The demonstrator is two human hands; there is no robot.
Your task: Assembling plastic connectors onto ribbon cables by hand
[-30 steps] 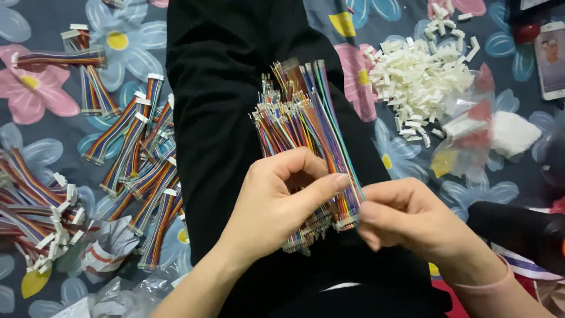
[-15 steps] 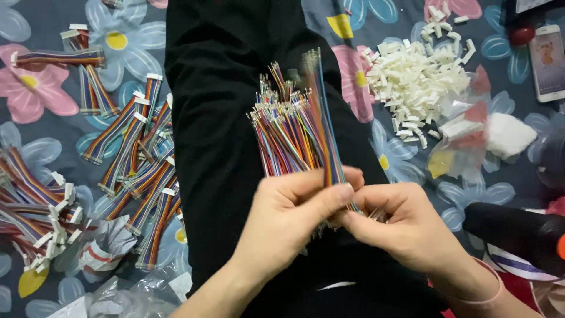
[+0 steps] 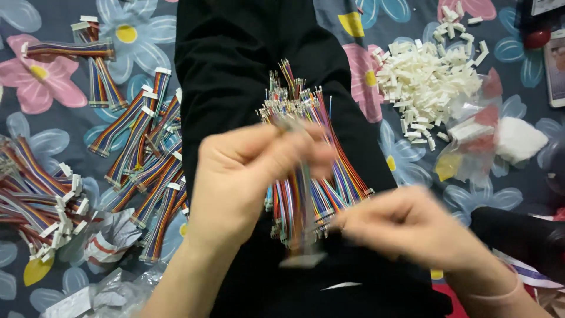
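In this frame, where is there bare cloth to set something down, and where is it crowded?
Free: the black cloth strip above the loose rainbow wire bundle, and the flowered sheet between that strip and the heap of white plastic connectors. Crowded: the left side, covered with finished rainbow ribbon cables, and the centre, where the left hand and right hand work.

Two hands are in view, the left hand [image 3: 241, 176] and the right hand [image 3: 412, 227]. Between them is one thick bundle of coloured wires [image 3: 312, 176], too many to count. Beyond the right hand lies one heap of white connectors [image 3: 429, 82]. Left of the left hand lie well over ten finished ribbon cables [image 3: 135, 153].
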